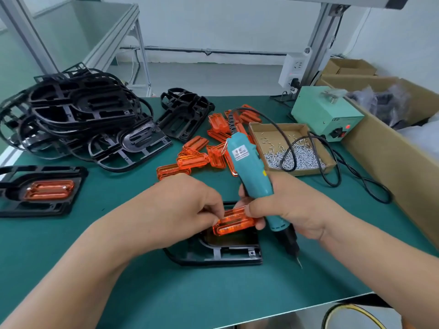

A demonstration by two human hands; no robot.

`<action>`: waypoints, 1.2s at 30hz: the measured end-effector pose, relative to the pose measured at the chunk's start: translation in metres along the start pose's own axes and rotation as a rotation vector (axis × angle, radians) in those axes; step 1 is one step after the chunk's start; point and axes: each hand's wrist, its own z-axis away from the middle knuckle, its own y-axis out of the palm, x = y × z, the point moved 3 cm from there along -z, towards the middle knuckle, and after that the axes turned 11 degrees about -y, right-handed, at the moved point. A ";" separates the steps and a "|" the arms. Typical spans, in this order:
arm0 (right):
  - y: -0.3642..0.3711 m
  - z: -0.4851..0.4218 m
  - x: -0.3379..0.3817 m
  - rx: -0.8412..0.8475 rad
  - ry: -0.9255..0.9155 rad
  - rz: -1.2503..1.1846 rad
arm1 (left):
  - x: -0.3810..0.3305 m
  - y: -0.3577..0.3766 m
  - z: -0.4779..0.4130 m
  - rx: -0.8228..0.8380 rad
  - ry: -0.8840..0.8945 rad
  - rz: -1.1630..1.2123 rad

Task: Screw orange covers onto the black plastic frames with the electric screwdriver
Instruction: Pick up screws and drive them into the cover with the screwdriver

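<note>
While the left hand [190,205] pinched the left end of one orange cover [234,224], the right hand [285,210] gripped the teal electric screwdriver [251,172] in curled fingers, its thumb touching the cover's right end and the bit pointing down, clear of the work. The cover sat over the oval opening of a black plastic frame [213,255] lying flat on the green tabletop [166,293]; whether it was fully seated could not be told.

Cover: translucent orange, elongated, ribbed. Judged light, rigid, glossy, probably slippery; best held by the short ends.

Beyond lay loose covers [197,157], a cardboard box of screws [292,150], a heap of frames [78,115] and one assembled frame [42,191] at left.
</note>
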 end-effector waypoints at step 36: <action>-0.018 -0.006 0.019 -0.074 -0.193 0.466 | 0.002 0.006 0.002 0.094 0.037 0.201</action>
